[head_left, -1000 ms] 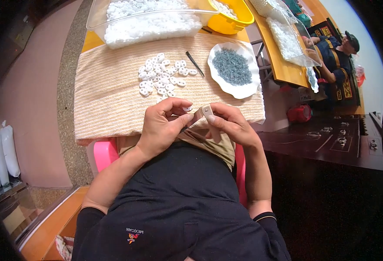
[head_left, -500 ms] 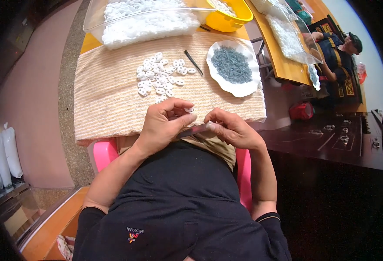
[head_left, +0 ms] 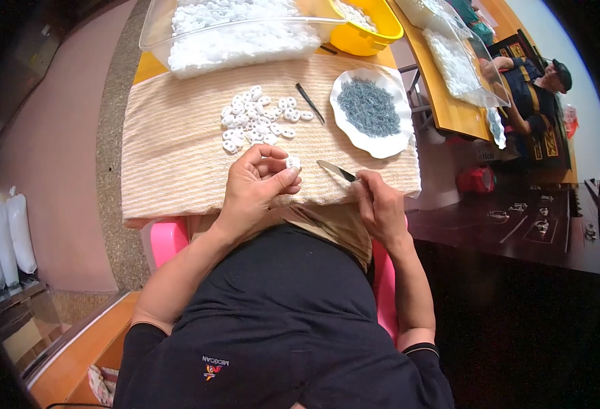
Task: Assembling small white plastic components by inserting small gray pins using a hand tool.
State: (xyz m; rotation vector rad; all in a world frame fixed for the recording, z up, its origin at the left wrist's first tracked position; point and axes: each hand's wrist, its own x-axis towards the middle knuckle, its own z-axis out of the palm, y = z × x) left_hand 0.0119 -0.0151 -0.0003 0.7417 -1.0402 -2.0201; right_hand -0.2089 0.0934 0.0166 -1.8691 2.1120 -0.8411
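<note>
Pinched between the fingertips of my left hand (head_left: pixel 255 183) is a small white plastic piece (head_left: pixel 293 162), partly covered by the fingers. My right hand (head_left: pixel 380 206) is closed round a small knife (head_left: pixel 337 170), its blade pointing up and left toward the white piece but apart from it. Past my left hand lies a loose heap of white two-holed plastic pieces (head_left: pixel 249 119) on a striped cloth (head_left: pixel 170 146). To the heap's right is a thin black stick-like tool (head_left: pixel 309 103). A scalloped white plate (head_left: pixel 375 150) holds many small grey-blue translucent pieces (head_left: pixel 368 108).
A clear bin (head_left: pixel 242 31) full of white pieces stands at the far edge, with a yellow basin (head_left: pixel 364 42) beside it. At the upper right, another person (head_left: pixel 528 88) sits at a second table (head_left: pixel 460 121) with clear bins. Pink chair arms (head_left: pixel 167 240) flank me.
My right hand has turned and moved slightly right, bringing the knife blade up over the cloth. My left hand still pinches the white piece, a little higher. The view has shifted slightly.
</note>
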